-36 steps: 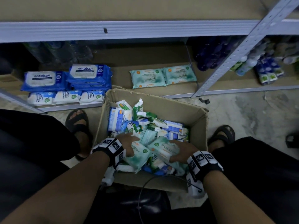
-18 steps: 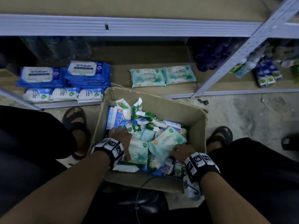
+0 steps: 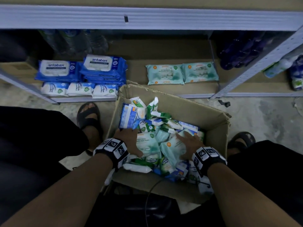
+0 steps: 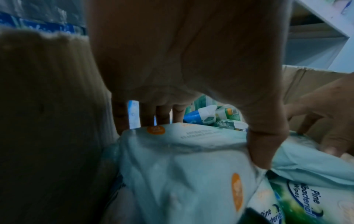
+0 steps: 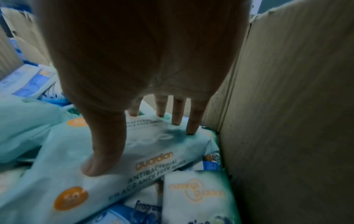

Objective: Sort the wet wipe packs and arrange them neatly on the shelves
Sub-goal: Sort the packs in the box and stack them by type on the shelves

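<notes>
Right wrist view: pack (image 5: 118, 159) reads "guardian ANTIBACTERIAL".

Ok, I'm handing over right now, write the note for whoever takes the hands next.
Left hand: grips a mint pack in the cardboard box, thumb and fingers over its edges.
Right hand: fingers spread flat on a second mint pack, pressing, not gripping.
Done: blue packs, white packs and two mint packs on the bottom shelf.
Left: the box's mixed packs.
</notes>
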